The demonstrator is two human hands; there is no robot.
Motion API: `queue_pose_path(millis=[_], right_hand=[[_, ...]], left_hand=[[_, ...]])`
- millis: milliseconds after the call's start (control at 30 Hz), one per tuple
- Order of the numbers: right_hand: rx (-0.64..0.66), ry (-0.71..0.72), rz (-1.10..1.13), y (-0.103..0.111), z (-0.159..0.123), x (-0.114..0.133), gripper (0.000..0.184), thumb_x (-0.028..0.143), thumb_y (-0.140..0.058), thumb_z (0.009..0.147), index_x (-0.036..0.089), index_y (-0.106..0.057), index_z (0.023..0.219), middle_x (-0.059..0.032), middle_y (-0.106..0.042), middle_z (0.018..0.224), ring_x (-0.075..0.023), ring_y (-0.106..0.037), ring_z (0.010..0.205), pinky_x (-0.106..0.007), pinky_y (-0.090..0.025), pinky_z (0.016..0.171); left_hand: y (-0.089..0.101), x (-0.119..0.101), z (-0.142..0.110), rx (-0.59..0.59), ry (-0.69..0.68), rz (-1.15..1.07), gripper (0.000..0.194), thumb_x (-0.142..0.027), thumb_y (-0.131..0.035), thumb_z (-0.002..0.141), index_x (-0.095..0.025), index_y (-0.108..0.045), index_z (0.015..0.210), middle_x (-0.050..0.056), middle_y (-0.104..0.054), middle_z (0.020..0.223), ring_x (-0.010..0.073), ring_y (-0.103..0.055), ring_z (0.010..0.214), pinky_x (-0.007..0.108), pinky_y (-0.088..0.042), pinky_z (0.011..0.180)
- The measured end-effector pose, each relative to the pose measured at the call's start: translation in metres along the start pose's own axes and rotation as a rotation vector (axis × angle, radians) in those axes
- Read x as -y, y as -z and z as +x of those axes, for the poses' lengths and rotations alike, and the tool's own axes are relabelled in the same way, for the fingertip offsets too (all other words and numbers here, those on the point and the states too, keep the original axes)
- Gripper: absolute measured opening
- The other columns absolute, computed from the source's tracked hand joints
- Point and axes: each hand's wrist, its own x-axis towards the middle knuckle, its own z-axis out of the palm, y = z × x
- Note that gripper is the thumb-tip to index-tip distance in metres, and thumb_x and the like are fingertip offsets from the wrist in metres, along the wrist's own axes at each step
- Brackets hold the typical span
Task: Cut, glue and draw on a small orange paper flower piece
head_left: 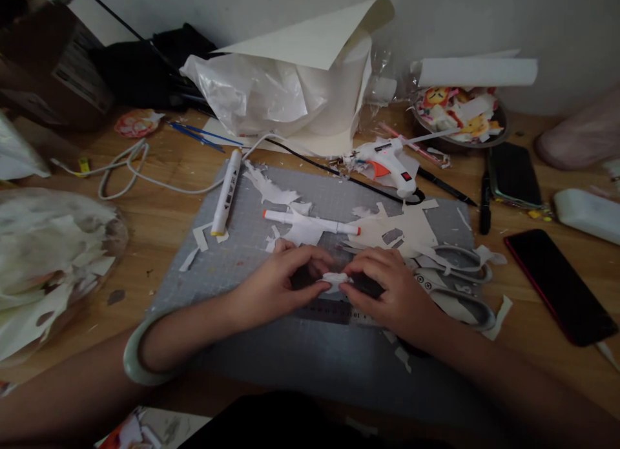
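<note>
Between the fingertips of both hands is a small white piece [338, 279] that looks like folded or crumpled paper. My left hand [295, 278] pinches its left end, and my right hand [380, 282] pinches its right end. A metal ruler [329, 310] lies below them on the grey cutting mat [217, 345]. Just beyond the fingers, a white marker with orange ends [334, 225] rests across torn white paper [303, 229]. Scissors with grey-white handles [467, 307] lie right of my right hand, partly under it. A cut paper sheet [402, 232] sits behind that hand.
A white glue gun [387, 165] lies at the back of the mat, near a bowl of scraps [460, 116]. Another white marker [227, 194] is at left, beside a bag of paper scraps [53, 261]. A phone [557, 284] lies at right. A white cable [179, 189] crosses the table.
</note>
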Motion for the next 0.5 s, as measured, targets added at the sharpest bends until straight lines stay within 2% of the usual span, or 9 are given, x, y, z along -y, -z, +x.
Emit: queue_pose_path(millis=[267, 400, 500], right_hand=[[0.024, -0.03, 0.072, -0.0003, 0.0022, -0.0004, 0.008, 0.026, -0.062, 0.084, 0.018, -0.06, 0.081, 0.0004, -0.064, 0.08, -0.016, -0.057, 0.082, -0.033, -0.033, 0.078], [0.033, -0.015, 0.068, -0.0019, 0.0021, -0.0016, 0.007, 0.025, -0.062, 0.083, 0.018, -0.059, 0.08, 0.0006, -0.063, 0.079, -0.0164, -0.057, 0.081, -0.034, -0.033, 0.078], [0.043, -0.016, 0.062, -0.0019, 0.0007, -0.0015, 0.006, 0.023, -0.061, 0.083, 0.019, -0.058, 0.081, 0.0005, -0.063, 0.081, -0.0168, -0.057, 0.082, -0.034, -0.033, 0.079]], left_hand=[[-0.0037, -0.0003, 0.0024, 0.001, 0.066, -0.317, 0.016, -0.018, -0.061, 0.08, -0.017, -0.057, 0.095, -0.001, -0.061, 0.083, 0.0103, -0.058, 0.073, 0.023, -0.047, 0.067], [-0.0053, 0.0016, 0.0018, 0.019, 0.06, -0.328, 0.015, -0.018, -0.061, 0.08, -0.018, -0.055, 0.094, -0.002, -0.061, 0.08, 0.0107, -0.059, 0.072, 0.024, -0.046, 0.069], [-0.005, 0.0027, -0.0012, -0.013, 0.02, -0.222, 0.017, -0.019, -0.061, 0.082, -0.019, -0.052, 0.097, -0.002, -0.063, 0.08, 0.0124, -0.06, 0.074, 0.028, -0.044, 0.073]])
